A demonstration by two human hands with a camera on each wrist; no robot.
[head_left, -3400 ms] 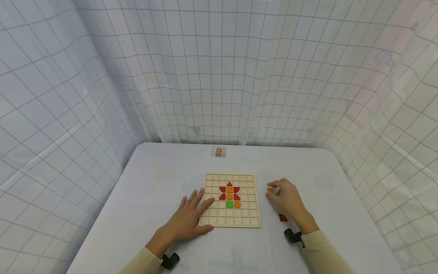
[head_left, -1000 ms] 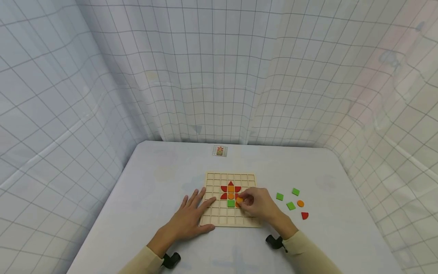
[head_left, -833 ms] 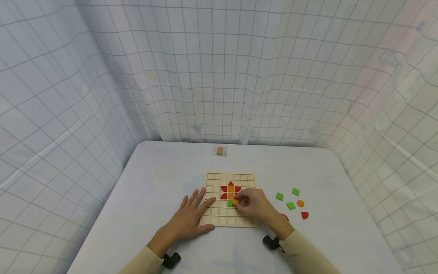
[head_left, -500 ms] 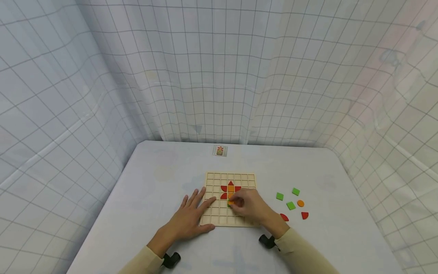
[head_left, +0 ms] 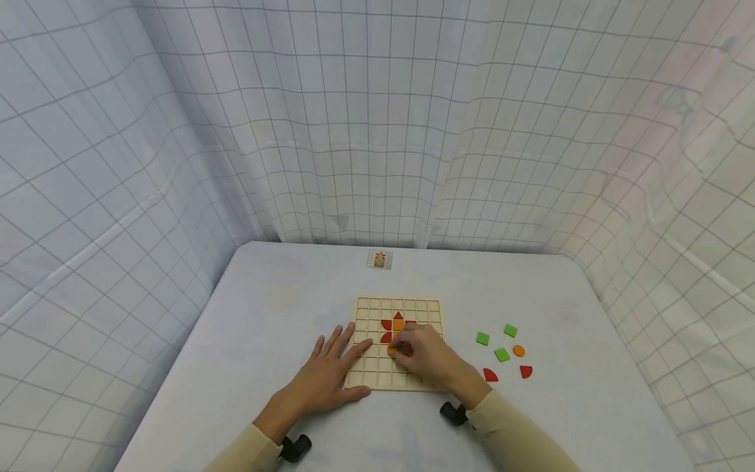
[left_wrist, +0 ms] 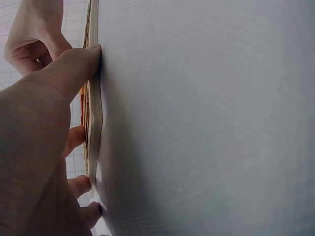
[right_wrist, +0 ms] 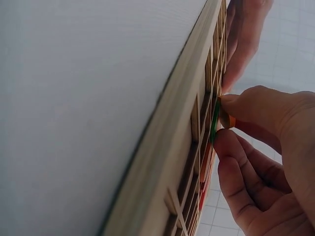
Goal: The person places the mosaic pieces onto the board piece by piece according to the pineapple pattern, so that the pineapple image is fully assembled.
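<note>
My right hand (head_left: 429, 354) pinches an orange round tile (head_left: 391, 351) between thumb and fingertips, low over the wooden grid board (head_left: 377, 379). The right wrist view shows the orange tile (right_wrist: 229, 119) tilted on edge, close by a green tile (right_wrist: 215, 118) set in the grid. Spread across the board's left side and near corner, my left hand (head_left: 324, 377) has its fingers straight; its thumb touches the near edge. A red triangle (head_left: 398, 315), an orange square (head_left: 398, 325) and red rounded pieces (head_left: 386, 338) lie in the cells. My right fingers cover some of them.
Right of the board lie loose green squares (head_left: 502, 354), an orange round tile (head_left: 519, 351) and two red quarter-round pieces (head_left: 491, 375). A small card with a gridded picture (head_left: 380, 259) lies at the back of the white table (head_left: 283, 295). Checked curtains (head_left: 377, 131) surround it.
My right hand took an orange round tile from the loose pieces, brought it over the board and slid leftward past the green square. My left hand has stayed on the board.
</note>
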